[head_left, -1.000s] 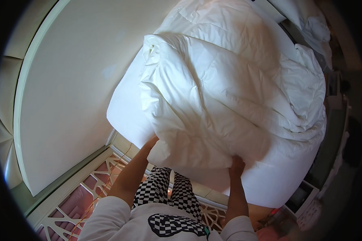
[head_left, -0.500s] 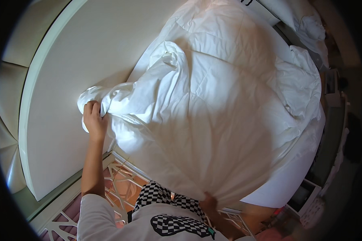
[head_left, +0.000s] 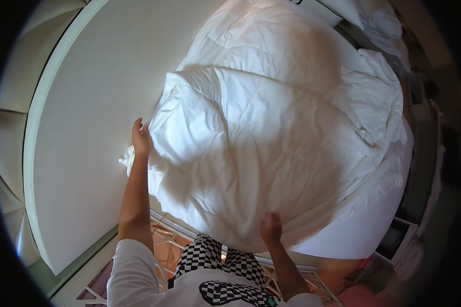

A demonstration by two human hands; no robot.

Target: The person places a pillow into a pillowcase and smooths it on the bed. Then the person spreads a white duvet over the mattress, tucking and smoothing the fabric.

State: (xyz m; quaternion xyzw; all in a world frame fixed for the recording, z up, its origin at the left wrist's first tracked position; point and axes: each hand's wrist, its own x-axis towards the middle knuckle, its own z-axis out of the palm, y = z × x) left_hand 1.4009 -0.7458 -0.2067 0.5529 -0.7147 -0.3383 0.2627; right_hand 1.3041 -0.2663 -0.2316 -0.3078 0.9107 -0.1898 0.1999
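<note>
A white quilt [head_left: 251,133] spreads in loose folds over most of the bed, its near edge hanging close to my legs. My left hand [head_left: 141,138] is raised at the quilt's left edge, fingers loosely bent and apart, with no cloth visible between them. Behind that wrist, a small bunched corner of white cloth pokes out to the left. Over the quilt's near part is my right hand [head_left: 271,226], blurred by motion. Its fingers are too smeared to show whether they grip the fabric.
A tall pale panel [head_left: 97,117] stands along the left, beside padded upholstery [head_left: 10,148]. White bedding [head_left: 379,25] lies at the far right. A dark-fronted box with a white frame [head_left: 396,239] sits at the lower right. White openwork lattice [head_left: 164,238] runs near my legs.
My left hand has let go of the bunched quilt edge and moved slightly right. The quilt's left side has dropped and spread flatter. My right hand has risen away from my body.
</note>
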